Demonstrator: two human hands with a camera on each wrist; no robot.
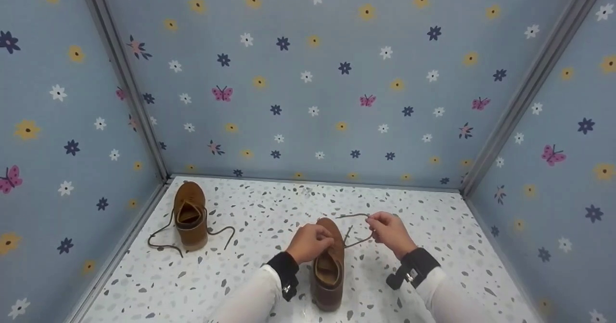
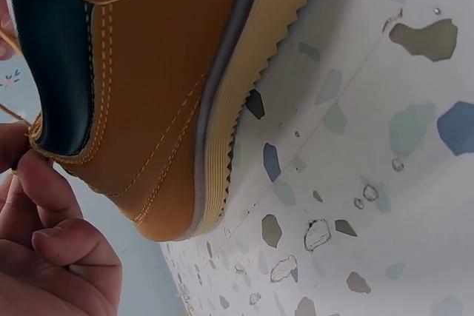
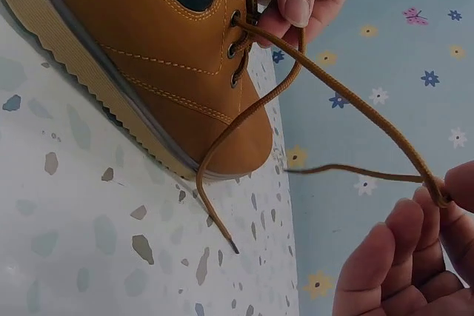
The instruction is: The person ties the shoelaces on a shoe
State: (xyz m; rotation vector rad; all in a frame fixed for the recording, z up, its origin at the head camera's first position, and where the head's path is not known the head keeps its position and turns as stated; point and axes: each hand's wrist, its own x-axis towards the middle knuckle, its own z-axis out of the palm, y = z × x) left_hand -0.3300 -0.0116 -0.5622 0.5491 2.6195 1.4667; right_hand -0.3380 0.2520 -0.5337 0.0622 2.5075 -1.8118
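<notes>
A tan lace-up shoe (image 1: 327,298) stands on the speckled floor, toe pointing away from me. Over its lacing, my left hand (image 1: 310,242) pinches a shoelace close to the eyelets. That lace (image 3: 259,101) loops down past the side of the shoe to a loose dark tip in the right wrist view. To the right of the shoe, my right hand (image 1: 391,231) pinches the other lace (image 3: 370,115) between thumb and fingers. It runs slanting from the top eyelet to those fingertips, and its free end trails beyond them.
A matching shoe (image 1: 194,239) stands at the left with both laces lying loose on the white speckled floor (image 1: 269,202). Blue flowered panels (image 1: 327,87) with grey frame posts enclose the floor at the back and both sides.
</notes>
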